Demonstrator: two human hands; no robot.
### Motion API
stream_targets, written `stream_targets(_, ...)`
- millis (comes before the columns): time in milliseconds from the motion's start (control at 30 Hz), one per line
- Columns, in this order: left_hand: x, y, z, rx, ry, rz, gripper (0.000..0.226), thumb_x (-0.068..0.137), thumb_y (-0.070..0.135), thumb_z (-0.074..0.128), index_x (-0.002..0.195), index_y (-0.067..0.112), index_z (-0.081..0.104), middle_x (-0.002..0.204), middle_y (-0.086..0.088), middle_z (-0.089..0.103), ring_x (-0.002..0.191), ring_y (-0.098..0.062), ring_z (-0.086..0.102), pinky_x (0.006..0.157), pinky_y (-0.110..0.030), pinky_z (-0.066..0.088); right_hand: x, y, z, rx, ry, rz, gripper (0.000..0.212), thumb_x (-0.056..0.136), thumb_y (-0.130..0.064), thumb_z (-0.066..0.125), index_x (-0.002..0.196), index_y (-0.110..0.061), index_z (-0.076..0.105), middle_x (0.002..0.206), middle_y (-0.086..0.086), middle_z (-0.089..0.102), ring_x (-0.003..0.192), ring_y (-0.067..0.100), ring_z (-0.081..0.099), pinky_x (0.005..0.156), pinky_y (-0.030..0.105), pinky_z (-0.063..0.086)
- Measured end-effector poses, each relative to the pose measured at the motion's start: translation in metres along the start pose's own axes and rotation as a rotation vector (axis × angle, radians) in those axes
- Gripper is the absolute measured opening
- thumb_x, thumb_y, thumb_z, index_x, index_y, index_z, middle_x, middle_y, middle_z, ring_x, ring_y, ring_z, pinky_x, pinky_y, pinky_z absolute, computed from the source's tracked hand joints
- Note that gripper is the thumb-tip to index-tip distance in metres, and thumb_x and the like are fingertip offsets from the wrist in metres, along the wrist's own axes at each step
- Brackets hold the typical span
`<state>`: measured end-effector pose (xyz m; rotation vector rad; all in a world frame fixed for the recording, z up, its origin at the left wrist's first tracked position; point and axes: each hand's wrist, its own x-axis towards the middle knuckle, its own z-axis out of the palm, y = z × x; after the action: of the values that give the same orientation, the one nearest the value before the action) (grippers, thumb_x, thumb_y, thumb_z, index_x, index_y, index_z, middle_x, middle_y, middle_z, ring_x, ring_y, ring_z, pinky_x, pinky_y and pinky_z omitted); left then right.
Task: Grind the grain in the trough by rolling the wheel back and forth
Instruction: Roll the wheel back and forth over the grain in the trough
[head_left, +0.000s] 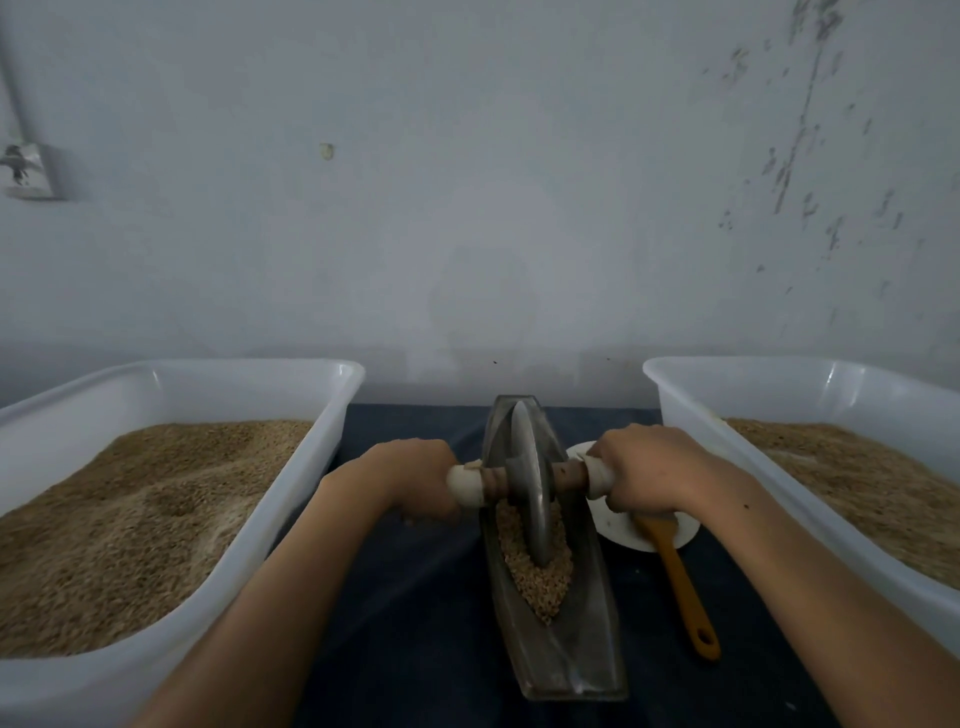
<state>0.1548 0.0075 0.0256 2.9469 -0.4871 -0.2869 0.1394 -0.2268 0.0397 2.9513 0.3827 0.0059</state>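
Observation:
A narrow boat-shaped metal trough (582, 660) lies lengthwise on the dark cloth in front of me. Grain (537, 577) fills its near-middle part. A grey metal wheel (527, 478) stands upright in the trough, toward its far half, its lower edge in the grain. A wooden axle (566, 475) with white-wrapped ends runs through the wheel. My left hand (415, 478) grips the left end of the axle, and my right hand (647, 470) grips the right end.
Two large white plastic tubs of grain flank the trough: the left tub (208, 374) and the right tub (779, 369). A white dish (618, 530) with an orange-handled brush (680, 587) lies just right of the trough. A grey wall stands close behind.

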Motion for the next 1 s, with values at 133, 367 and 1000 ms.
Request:
stream_targets(133, 0.0, 0.006, 0.001, 0.203, 0.238, -0.008, 0.019, 0.075, 0.04, 0.068, 0.087, 0.027, 0.059, 0.07, 0.01, 0.053, 0.067, -0.011, 0.053, 0.064, -0.027, 0.039, 0.003, 0.006, 0.013, 0.092, 0.076, 0.025, 0.015, 0.084, -0.029, 0.064, 0.085, -0.032, 0.049, 0.073, -0.01, 0.05, 0.073, 0.012, 0.053, 0.062, 0.026, 0.035)
stream_targets(367, 0.002, 0.011, 0.007, 0.353, 0.472, 0.004, 0.015, 0.08, 0.037, 0.059, 0.088, 0.024, 0.058, 0.083, 0.005, 0.062, 0.071, -0.014, 0.054, 0.063, -0.029, 0.038, 0.007, 0.008, 0.027, 0.15, 0.2, 0.052, 0.007, 0.085, -0.036, 0.062, 0.09, -0.031, 0.058, 0.087, -0.01, 0.062, 0.078, 0.012, 0.058, 0.066, 0.028, 0.041)
stream_targets(1000, 0.002, 0.006, 0.009, 0.281, 0.391, 0.004, 0.016, 0.076, 0.038, 0.064, 0.084, 0.027, 0.055, 0.078, 0.008, 0.057, 0.07, -0.013, 0.051, 0.063, -0.028, 0.037, 0.003, 0.003, 0.021, 0.067, 0.257, 0.032, 0.003, 0.088, -0.03, 0.058, 0.091, -0.028, 0.056, 0.091, -0.005, 0.063, 0.084, 0.017, 0.06, 0.071, 0.032, 0.047)
